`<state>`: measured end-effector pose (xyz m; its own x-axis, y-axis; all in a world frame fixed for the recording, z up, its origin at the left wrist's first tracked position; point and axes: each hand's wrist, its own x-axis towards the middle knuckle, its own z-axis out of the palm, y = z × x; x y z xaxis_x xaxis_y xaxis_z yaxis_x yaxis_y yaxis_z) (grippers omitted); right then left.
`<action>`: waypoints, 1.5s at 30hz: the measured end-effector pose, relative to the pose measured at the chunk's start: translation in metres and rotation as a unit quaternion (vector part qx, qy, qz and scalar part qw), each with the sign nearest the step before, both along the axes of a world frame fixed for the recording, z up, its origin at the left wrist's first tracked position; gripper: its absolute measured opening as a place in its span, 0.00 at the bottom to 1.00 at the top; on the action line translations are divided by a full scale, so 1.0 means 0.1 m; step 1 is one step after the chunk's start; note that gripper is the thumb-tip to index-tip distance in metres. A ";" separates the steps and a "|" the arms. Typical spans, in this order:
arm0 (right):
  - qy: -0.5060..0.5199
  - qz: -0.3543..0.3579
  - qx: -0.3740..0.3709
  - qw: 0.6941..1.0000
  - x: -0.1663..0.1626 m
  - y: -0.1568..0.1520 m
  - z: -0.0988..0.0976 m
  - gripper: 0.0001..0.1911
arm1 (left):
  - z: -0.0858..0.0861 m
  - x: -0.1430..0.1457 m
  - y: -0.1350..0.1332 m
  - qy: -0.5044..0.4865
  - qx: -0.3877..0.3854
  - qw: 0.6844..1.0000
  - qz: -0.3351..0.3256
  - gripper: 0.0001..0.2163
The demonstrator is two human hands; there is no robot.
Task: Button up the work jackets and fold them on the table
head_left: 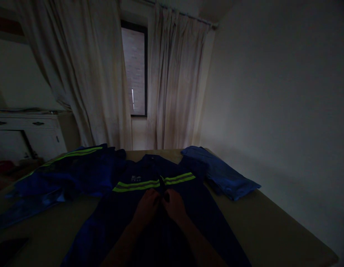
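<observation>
A dark blue work jacket (pixel 144 204) with yellow-green reflective chest bands lies spread front side up, its collar at the far end. Pale lettering marks the chest on the left of the view. My left hand (pixel 148 204) is closed on one edge of the front opening, just below the band. Opposite it, my right hand (pixel 174 204) pinches the other edge, close to the left fingertips. Between the hands the opening shows a small gap at band height. Dim light hides the fingertips and any fastener there.
The jacket lies on a tan-covered table (pixel 261 226). Left of it are heaped blue garments with a reflective band (pixel 85 151); a folded blue garment (pixel 224 172) lies at the right. Behind stand curtains (pixel 177 81), a window (pixel 135 70) and a white cabinet (pixel 49 126). A wall (pixel 277 111) rises on the right.
</observation>
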<state>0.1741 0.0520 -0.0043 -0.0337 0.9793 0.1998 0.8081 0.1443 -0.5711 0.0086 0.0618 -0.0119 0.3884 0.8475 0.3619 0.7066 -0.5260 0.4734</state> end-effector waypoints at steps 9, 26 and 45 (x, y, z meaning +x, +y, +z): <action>-0.094 -0.015 -0.001 0.995 -0.07 -0.08 0.09 0.08 | 0.10 0.12 -0.08 0.146 -0.010 0.988 0.043 0.12; 0.033 0.073 -0.006 0.997 0.05 0.05 0.03 0.10 | 0.01 0.05 -0.05 0.074 -0.009 0.996 0.049 0.13; 0.105 0.036 0.005 0.994 0.03 0.13 0.06 0.07 | 0.11 0.01 0.05 0.024 -0.065 0.997 0.045 0.12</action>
